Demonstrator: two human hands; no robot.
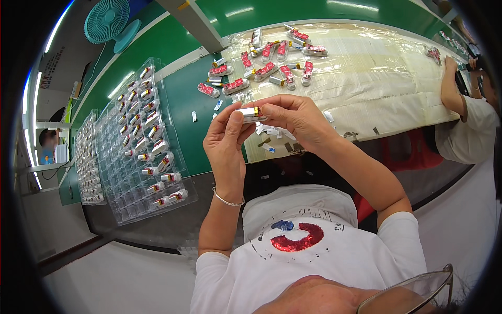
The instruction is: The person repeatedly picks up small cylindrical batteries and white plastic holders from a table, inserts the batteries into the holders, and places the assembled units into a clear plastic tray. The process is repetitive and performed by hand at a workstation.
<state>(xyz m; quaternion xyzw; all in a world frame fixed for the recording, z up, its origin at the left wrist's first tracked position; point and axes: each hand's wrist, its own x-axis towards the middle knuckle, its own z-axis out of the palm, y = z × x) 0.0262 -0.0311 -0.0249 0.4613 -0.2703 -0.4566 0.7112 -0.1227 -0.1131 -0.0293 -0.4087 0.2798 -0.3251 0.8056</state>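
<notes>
Work looked partway: the clear plastic compartmented tray [119,180] was partly filled, red-topped oval units [265,71] lay loose. Left hand [226,138] and right hand [304,119], both pinched nearly closed, held one silver-topped module [248,112] above the green worktop [183,89].

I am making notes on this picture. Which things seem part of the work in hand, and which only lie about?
Likely the work:
silver piece between left hand and right hand
red-topped pieces
part-filled clear tray

Likely just lying about:
white scraps
turquoise fan
</notes>
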